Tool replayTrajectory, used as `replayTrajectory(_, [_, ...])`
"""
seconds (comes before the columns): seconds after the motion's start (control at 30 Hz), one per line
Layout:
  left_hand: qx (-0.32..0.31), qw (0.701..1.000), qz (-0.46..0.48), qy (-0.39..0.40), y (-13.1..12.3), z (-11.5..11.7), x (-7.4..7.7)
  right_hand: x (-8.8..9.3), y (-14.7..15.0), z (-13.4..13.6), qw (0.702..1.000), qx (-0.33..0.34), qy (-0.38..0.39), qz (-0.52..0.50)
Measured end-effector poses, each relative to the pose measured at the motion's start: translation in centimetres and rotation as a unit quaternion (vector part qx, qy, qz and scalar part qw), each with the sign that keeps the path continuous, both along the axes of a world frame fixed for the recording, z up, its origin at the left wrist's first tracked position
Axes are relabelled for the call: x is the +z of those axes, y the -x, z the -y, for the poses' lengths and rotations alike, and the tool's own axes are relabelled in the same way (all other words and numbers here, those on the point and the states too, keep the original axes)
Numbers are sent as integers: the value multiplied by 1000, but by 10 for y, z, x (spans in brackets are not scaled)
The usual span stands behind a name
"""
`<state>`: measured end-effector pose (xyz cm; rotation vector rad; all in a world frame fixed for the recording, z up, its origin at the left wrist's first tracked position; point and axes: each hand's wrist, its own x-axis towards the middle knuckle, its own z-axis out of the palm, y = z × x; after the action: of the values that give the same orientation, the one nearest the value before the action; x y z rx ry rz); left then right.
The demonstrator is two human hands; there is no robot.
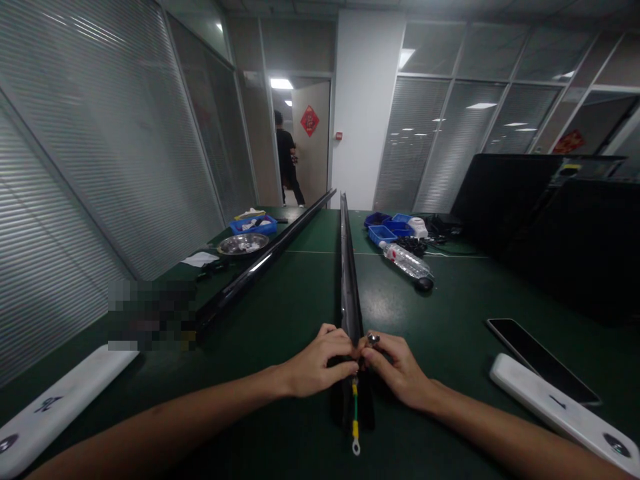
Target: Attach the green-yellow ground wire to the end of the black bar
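Open lane on the green table (310,280) between the left rail (261,263) and center rail (349,280), tightening toward the far end; near end of the center rail is blocked by the left hand (320,363) and right hand (400,373), with the ring-ended wire (355,407) just below them. Right of that rail there's bare tabletop up to the phone (535,353) and white device (560,403), but farther out the bottle (406,261) and blue bins (383,235) obstruct.

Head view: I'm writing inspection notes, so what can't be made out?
In the head view:
- Central black rail: partly hidden by the left hand and right hand.
- Shiny metal piece at the right hand: too small to identify.
- What the metal bowl holds: too small.
- White bar at left: cut by the left edge.
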<state>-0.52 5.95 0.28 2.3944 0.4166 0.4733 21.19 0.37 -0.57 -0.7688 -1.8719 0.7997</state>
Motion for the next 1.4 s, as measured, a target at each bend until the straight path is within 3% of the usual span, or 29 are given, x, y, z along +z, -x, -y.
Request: replayTrajectory(1.4, [5, 1000, 7, -9, 0, 2, 4, -3, 1, -2, 999, 21, -13, 19])
